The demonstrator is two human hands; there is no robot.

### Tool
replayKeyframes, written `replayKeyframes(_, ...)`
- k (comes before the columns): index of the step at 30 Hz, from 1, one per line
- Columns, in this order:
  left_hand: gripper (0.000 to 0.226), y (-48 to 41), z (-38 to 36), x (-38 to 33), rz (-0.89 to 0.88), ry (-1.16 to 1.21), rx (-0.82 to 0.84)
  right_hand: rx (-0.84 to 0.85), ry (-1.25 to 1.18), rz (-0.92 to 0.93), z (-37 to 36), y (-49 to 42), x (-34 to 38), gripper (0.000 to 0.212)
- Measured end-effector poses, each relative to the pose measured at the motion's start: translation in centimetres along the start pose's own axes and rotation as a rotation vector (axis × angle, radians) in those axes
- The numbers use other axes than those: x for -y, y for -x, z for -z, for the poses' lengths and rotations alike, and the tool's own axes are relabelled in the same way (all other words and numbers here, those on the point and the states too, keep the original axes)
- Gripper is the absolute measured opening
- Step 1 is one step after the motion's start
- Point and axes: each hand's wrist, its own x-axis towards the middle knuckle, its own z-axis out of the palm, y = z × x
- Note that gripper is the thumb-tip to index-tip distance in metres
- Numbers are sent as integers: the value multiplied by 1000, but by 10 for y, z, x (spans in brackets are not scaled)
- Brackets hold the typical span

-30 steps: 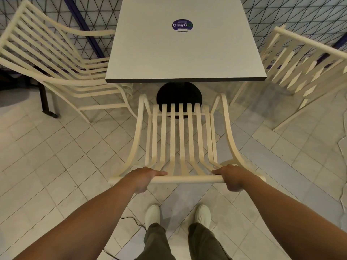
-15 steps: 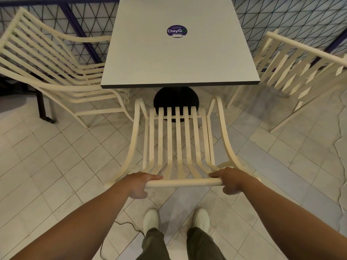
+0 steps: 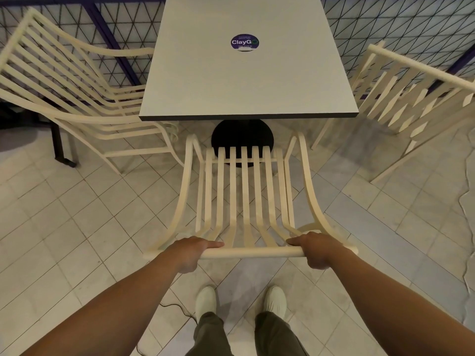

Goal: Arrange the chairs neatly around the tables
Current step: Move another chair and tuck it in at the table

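A cream slatted chair (image 3: 245, 196) stands in front of me, facing a grey square table (image 3: 246, 73) with a round purple sticker. My left hand (image 3: 191, 253) grips the left part of the chair's top rail. My right hand (image 3: 314, 249) grips the right part of the same rail. The chair's front edge sits a little short of the table's near edge, over the black round table base (image 3: 243, 136).
A second cream chair (image 3: 77, 98) stands at the table's left side, a third (image 3: 411, 104) at its right. A mesh fence with purple bars (image 3: 110, 34) runs behind. A black post (image 3: 61, 147) stands left. A thin cable (image 3: 177, 308) lies by my white shoes.
The chair and my view have drawn back from the table, opening a gap between the seat front and the table edge. Both hands keep their hold on the top rail.
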Motion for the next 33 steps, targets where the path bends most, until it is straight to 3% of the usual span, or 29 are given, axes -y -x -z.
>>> replayKeyframes(33, 100, 35, -35, -35, -53, 34, 59, 5, 4, -64, -37, 48, 3, 75)
